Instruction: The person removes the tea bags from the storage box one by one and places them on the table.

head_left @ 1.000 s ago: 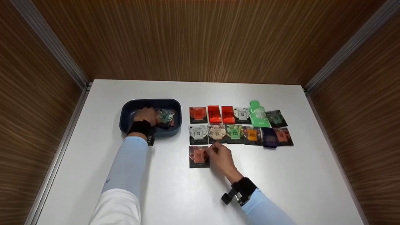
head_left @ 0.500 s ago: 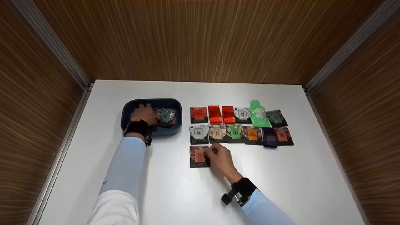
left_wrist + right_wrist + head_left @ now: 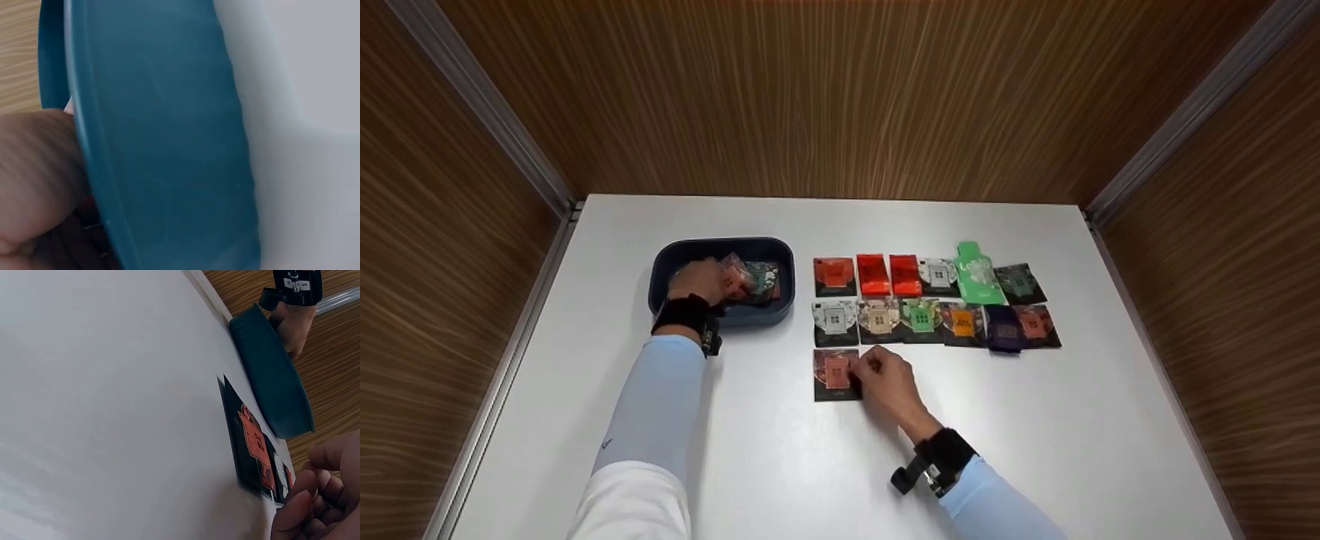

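Observation:
My left hand (image 3: 697, 280) reaches into a dark blue bin (image 3: 765, 318) and holds a tilted reddish packet (image 3: 737, 276) at its fingers; the fingertips are hidden. Beside it in the bin lies a dark green patterned packet (image 3: 766, 276) on top of others. The left wrist view shows mostly the bin's wall (image 3: 163, 135) and part of the hand. My right hand (image 3: 891, 381) rests on the table with loosely curled fingers, at the right edge of a flat black packet with a red label (image 3: 835, 372). In the right wrist view, nothing shows between its thumb and fingers.
Two rows of packets lie flat above the right hand, among them red packets (image 3: 873, 274), a green bottle-shaped pouch (image 3: 979, 276) and a purple packet (image 3: 1003, 328). Wood-grain panels (image 3: 840, 97) enclose the white table (image 3: 765, 450) at the back and sides.
Inside the bin, my left hand has shifted slightly, and a reddish packet now shows tilted at its fingers, partly over the green one. My right hand stays in place.

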Demonstrator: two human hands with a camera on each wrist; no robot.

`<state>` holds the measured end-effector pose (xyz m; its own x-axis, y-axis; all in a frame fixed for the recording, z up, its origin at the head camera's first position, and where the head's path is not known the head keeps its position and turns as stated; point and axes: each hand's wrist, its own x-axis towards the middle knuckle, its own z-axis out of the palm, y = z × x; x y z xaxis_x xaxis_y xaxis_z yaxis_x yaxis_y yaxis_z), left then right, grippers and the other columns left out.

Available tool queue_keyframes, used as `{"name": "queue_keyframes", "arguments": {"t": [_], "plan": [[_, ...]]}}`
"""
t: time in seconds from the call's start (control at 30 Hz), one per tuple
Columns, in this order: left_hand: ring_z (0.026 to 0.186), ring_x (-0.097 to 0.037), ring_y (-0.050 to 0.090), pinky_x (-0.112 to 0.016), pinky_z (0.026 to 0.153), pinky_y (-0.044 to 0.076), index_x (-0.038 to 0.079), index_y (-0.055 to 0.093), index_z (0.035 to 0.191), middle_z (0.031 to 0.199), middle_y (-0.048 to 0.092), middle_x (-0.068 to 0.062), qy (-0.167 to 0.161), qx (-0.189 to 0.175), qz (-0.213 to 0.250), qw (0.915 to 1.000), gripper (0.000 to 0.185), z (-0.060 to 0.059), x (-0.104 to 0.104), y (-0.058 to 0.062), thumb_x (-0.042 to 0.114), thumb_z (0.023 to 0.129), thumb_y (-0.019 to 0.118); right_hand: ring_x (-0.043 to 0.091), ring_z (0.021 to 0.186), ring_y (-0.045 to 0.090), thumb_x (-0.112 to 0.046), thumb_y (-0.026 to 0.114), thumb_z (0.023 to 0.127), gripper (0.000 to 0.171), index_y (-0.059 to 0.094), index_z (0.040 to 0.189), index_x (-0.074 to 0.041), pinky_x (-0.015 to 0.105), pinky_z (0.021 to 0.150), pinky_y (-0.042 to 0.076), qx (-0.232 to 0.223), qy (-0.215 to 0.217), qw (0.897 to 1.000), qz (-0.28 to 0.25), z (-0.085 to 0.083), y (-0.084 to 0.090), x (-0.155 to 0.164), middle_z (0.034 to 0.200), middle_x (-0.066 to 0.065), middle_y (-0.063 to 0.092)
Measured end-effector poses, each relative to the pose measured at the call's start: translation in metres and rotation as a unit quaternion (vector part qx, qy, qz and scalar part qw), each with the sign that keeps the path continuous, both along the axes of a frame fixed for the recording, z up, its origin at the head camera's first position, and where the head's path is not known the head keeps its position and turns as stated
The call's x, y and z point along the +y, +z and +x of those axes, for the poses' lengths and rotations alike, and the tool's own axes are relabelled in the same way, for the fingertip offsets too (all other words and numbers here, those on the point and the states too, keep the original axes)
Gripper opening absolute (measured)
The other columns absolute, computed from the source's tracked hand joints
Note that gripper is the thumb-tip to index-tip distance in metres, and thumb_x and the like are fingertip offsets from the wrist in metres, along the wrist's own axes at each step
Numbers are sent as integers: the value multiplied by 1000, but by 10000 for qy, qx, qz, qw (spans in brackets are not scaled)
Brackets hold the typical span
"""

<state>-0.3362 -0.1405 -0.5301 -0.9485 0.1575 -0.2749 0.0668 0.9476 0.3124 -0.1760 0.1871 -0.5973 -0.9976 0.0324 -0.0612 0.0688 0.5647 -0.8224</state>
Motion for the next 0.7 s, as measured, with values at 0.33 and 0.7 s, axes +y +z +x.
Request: {"name": "queue_keyframes", "arguments": {"t": [0.33,0.7], "plan": [[91,-42,70,-50,75,55,-5,71,110,102,72,-27,246,729,768,9941,20,6,-4,10,0,102,54,14,71,55,-18,69,99,20,66,81,-11,32,69,46,19,41,10000,-16,1,4,-3,72,-3,61],[99,-39,71,-51,81,55,-3,67,130,115,73,-25,805,1588,1942,9647,29,29,20,25,14,107,61,15,71,54,-14,68,97,16,67,81,-11,32,68,44,130,-24,9999,37,0,8,-3,72,-3,61]]}}
